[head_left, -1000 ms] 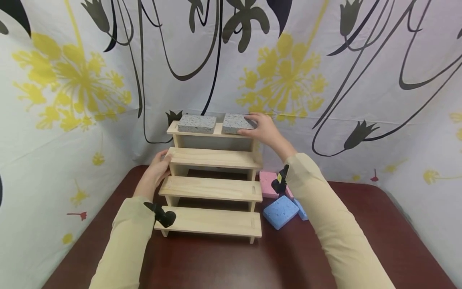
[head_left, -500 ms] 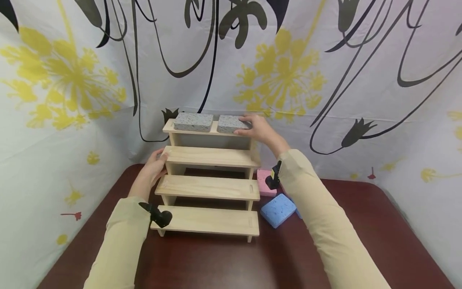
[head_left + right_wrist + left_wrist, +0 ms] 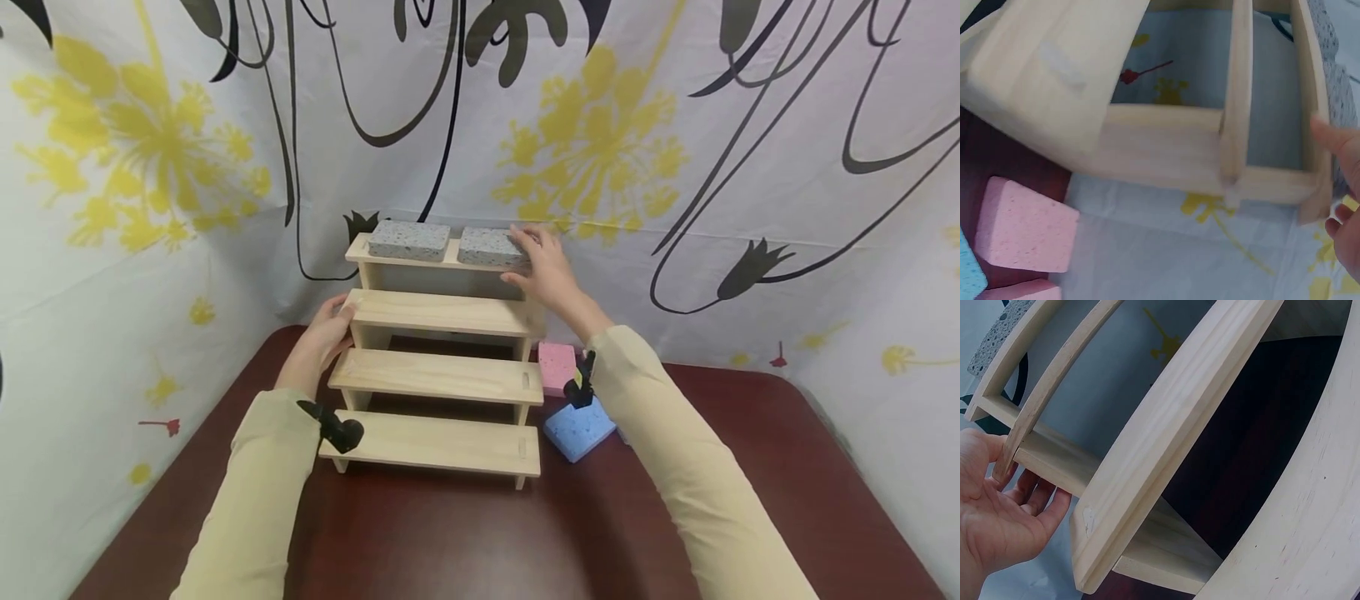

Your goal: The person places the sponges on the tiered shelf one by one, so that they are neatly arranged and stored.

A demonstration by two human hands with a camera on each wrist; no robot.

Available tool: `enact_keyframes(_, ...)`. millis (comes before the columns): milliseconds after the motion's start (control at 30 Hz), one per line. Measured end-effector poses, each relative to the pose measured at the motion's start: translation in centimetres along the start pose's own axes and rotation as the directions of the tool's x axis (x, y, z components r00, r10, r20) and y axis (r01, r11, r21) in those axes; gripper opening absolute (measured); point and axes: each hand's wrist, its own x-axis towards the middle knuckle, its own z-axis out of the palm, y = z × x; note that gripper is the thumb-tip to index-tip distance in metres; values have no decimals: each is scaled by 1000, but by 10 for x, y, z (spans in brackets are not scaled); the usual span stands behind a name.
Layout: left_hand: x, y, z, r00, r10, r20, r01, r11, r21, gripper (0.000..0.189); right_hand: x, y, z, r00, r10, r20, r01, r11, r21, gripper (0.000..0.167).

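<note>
Right hand [image 3: 546, 268]: fingers loosely on the right grey sponge [image 3: 491, 247], top step of the wooden rack [image 3: 438, 377], 12 o'clock. Left hand [image 3: 324, 337]: steadying second step, relaxed. Risk: a nudge tips the sponge off the rear edge.

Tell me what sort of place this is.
Probably a staged tabletop booth, not a lived-in room: a flower-printed sheet hangs behind a dark brown table holding a stepped wooden rack and sponges.
</note>
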Motion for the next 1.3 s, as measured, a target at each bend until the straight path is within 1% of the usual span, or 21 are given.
enact_keyframes(100, 1, 3, 1, 1000, -4, 1, 4, 1000, 15, 54, -7, 12, -2, 999, 19, -31, -17, 997, 69, 86)
enact_keyframes(133, 1, 4, 1, 1000, -2, 2, 2, 1000, 20, 54, -10, 16, -3, 999, 29, -36, -26, 996, 86, 88)
enact_keyframes(200, 2, 6, 0, 1000, 1, 2, -1, 1000, 22, 55, -14, 23, -5, 998, 46, -41, -42, 993, 110, 89)
enact_keyframes(300, 2, 9, -2, 1000, 9, 4, -9, 1000, 12, 55, -20, 33, -6, 997, 65, -32, -61, 991, 115, 86)
enact_keyframes(433, 3, 10, -5, 1000, 7, -5, -7, 1000, 6, 56, -29, 45, -6, 996, 89, -10, -88, 989, 115, 86)
enact_keyframes(600, 2, 8, -6, 1000, 3, 0, -3, 1000, 2, 56, -46, 63, -4, 996, 90, 22, -92, 989, 120, 87)
enact_keyframes(733, 2, 6, -7, 1000, 16, 7, -16, 1000, -4, 57, -65, 81, 0, 990, 110, 89, -119, 988, 102, 85)
enact_keyframes(867, 2, 3, -7, 1000, 12, 7, -12, 1000, -2, 57, -87, 102, 5, 974, 146, 176, -162, 984, 80, 86)
enact_keyframes(967, 2, 2, -7, 1000, 1, 9, -1, 1000, -1, 57, -105, 118, 5, 955, 166, 246, -189, 979, 76, 89)
enact_keyframes(1000, 1, 1, -6, 1000, -2, 11, 2, 1000, -1, 57, -111, 123, 4, 949, 167, 267, -192, 979, 73, 90)
enact_keyframes(1133, 2, 1, -5, 1000, -11, 13, 11, 1000, 4, 57, -137, 148, 0, 928, 143, 344, -159, 987, 18, 94)
enact_keyframes(1233, 4, 0, -4, 1000, -11, 15, 11, 1000, 1, 56, -158, 167, 0, 900, 171, 400, -170, 985, -38, 101)
enact_keyframes(1300, 4, 0, -2, 1000, -7, 19, 7, 1000, 0, 56, -172, 177, 0, 866, 231, 443, -227, 972, -63, 108)
